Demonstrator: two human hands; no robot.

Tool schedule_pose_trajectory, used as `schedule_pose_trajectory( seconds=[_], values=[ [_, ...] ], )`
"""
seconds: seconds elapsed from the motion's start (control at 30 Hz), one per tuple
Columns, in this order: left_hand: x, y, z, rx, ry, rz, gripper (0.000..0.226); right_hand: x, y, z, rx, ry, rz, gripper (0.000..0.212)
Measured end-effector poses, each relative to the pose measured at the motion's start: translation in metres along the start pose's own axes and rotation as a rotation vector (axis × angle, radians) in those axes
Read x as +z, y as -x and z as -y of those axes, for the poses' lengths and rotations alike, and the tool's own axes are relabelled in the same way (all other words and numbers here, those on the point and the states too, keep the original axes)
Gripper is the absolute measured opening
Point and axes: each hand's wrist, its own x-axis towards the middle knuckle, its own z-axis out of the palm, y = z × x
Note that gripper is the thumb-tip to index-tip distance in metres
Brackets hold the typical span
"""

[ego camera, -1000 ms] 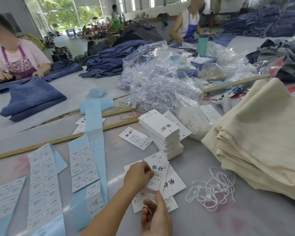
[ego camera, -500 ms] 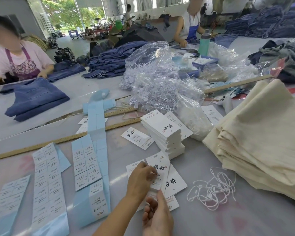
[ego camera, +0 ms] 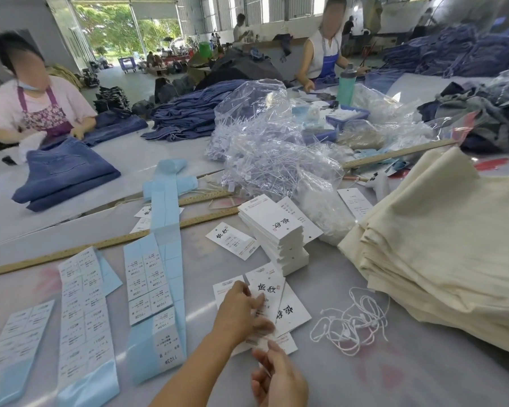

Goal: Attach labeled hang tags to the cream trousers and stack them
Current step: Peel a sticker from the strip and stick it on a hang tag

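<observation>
The left hand had slid nearer, fingers pinning the hang tag; right hand pinched something thin. Threading needed the hole exposed.

You're in a garment finishing hall: long work table, folded jeans at 10 o'clock, denim heaps at 12, cream trousers stacked at 3, hang tags and sticker sheets before you. Aproned workers opposite. Open bay door at 11.
</observation>
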Motion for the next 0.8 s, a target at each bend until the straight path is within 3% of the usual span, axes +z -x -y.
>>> schedule_pose_trajectory(
  seconds=[0.07, 0.23, 0.37, 0.5, 0.57, 0.67, 0.8],
  values=[
    [0.002, 0.001, -0.011, -0.002, -0.150, 0.013, 0.064, -0.012, 0.000, 0.009, -0.028, 0.040, 0.032, 0.014],
    [0.023, 0.019, -0.032, -0.068, -0.437, -0.145, 0.054, -0.039, -0.005, 0.041, -0.146, 0.252, 0.133, 0.011],
    [0.033, 0.026, -0.033, -0.075, -0.492, -0.191, 0.042, -0.066, -0.024, 0.083, -0.432, 0.585, 0.100, 0.016],
    [0.019, 0.025, -0.042, -0.049, -0.439, -0.118, 0.028, -0.081, -0.054, 0.129, -0.777, 1.134, 0.002, 0.014],
    [0.007, 0.027, -0.047, -0.110, -0.368, -0.121, 0.026, -0.075, -0.071, 0.144, -0.876, 1.414, 0.050, 0.018],
    [-0.006, 0.028, -0.049, -0.195, -0.262, -0.155, 0.040, -0.060, -0.092, 0.152, -1.026, 1.770, 0.148, 0.024],
    [-0.013, 0.027, -0.041, -0.238, -0.079, -0.241, 0.047, -0.043, -0.102, 0.150, -1.117, 2.051, 0.222, 0.024]
  ],
)
